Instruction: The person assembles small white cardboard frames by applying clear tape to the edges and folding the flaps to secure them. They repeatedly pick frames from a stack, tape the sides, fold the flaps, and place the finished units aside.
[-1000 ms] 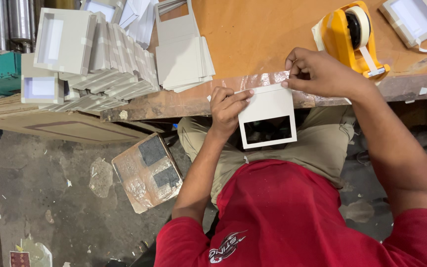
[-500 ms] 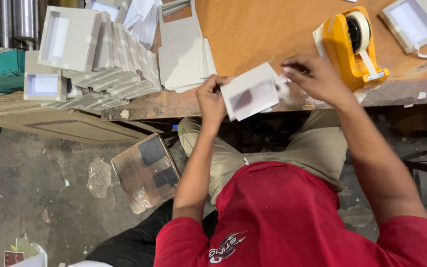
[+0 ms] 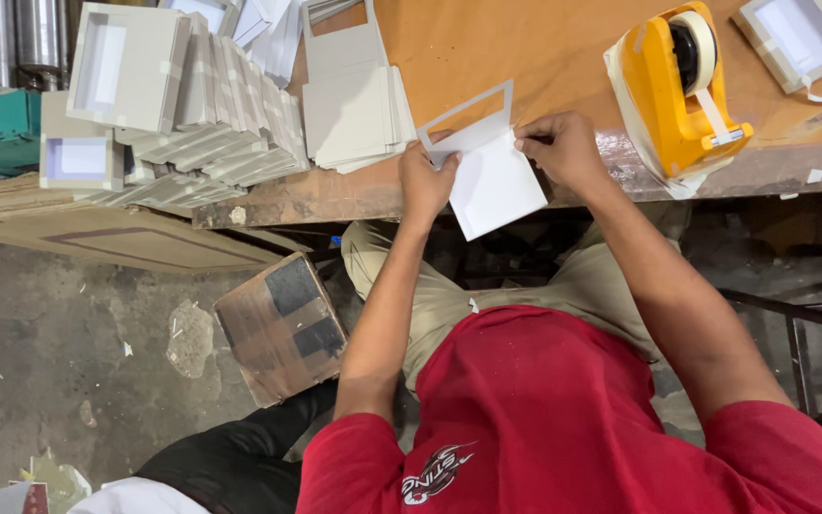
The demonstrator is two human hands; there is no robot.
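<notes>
White card (image 3: 492, 181) sat at frame centre, over the table (image 3: 544, 48) edge, a cut-out frame flap at its top. Left hand (image 3: 427, 181) pinched its left edge; right hand (image 3: 563, 148) gripped its upper right corner. Flat card stack (image 3: 354, 114) lay just left of it; yellow tape dispenser (image 3: 682, 90) stood to the right; finished boxes (image 3: 173, 95) were piled at upper left.

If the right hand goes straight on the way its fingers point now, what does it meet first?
Probably the left hand: the right hand points leftward across the white card piece that both hold. Depth is unclear.
</notes>
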